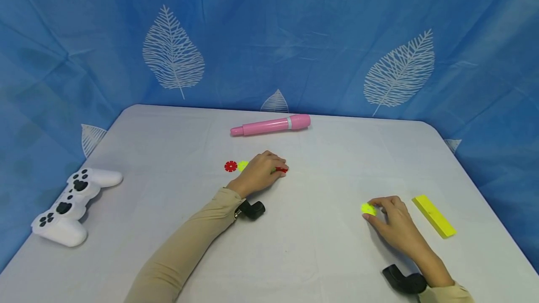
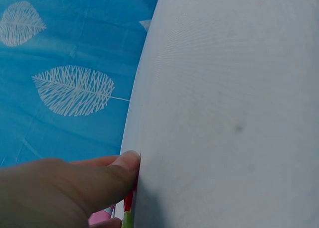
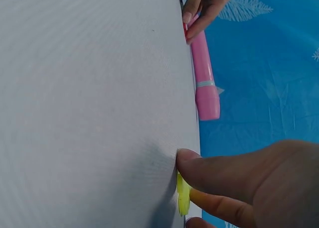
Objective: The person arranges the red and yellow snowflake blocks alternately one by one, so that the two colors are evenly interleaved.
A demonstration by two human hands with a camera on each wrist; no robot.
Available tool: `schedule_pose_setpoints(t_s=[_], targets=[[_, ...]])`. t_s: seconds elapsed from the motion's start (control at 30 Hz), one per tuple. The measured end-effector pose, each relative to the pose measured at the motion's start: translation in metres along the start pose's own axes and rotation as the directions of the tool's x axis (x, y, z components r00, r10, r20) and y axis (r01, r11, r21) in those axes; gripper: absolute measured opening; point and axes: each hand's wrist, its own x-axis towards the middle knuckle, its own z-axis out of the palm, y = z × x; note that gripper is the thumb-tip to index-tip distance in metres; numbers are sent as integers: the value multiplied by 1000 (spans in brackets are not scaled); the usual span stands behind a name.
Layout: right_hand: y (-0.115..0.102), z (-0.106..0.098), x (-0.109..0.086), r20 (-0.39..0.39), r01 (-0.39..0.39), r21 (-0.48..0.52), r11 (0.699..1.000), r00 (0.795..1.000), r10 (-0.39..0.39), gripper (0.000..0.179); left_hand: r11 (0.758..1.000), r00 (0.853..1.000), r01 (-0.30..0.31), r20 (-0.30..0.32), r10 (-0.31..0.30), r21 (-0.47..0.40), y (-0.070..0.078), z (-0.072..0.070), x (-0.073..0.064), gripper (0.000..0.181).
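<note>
In the head view a red notched disc (image 1: 230, 166) lies flat on the white table, beside a yellow-green disc (image 1: 242, 166) partly covered by my left hand (image 1: 260, 172). Thumb and fingers of that hand pinch another red disc (image 1: 281, 169) at the tabletop. A green edge (image 2: 127, 219) shows beside this red disc in the left wrist view; the rest of it is hidden. Farther right, my right hand (image 1: 393, 223) pinches a yellow notched disc (image 1: 368, 209) by its edges, low over the cloth. The right wrist view shows the same yellow disc (image 3: 183, 194) edge-on between thumb and fingers.
A pink toy microphone (image 1: 269, 126) lies toward the back of the table. At the left edge rests a white game controller (image 1: 73, 207). A yellow rectangular block (image 1: 434, 216) sits just right of my right hand. Blue leaf-print cloth (image 1: 278, 36) hangs behind.
</note>
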Motion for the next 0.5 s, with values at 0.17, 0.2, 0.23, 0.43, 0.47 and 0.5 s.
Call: schedule_pose_setpoints(t_s=[0.17, 0.2, 0.23, 0.43, 0.47, 0.5], targets=[[-2, 0, 1, -20, 4, 2, 1000, 1000, -4, 37, 1000, 1000, -5, -2, 5, 4, 0, 0, -1, 22], [-3, 0, 1, -24, 7, 4, 1000, 1000, -7, 36, 1000, 1000, -5, -2, 5, 4, 0, 0, -1, 22], [-3, 0, 1, -28, 11, 4, 1000, 1000, -10, 36, 1000, 1000, -5, -1, 5, 5, 0, 1, -1, 22], [-6, 1, 0, -57, 28, 40, 999, 998, -25, 33, 1000, 1000, -8, 1, 8, 11, -1, 1, -1, 22], [-7, 1, 0, -67, 33, 42, 999, 997, -30, 32, 1000, 1000, -8, 1, 8, 12, -1, 1, -1, 22], [-7, 1, 0, -76, 39, 41, 998, 996, -36, 31, 1000, 1000, -8, 2, 8, 12, -1, 1, -1, 22]])
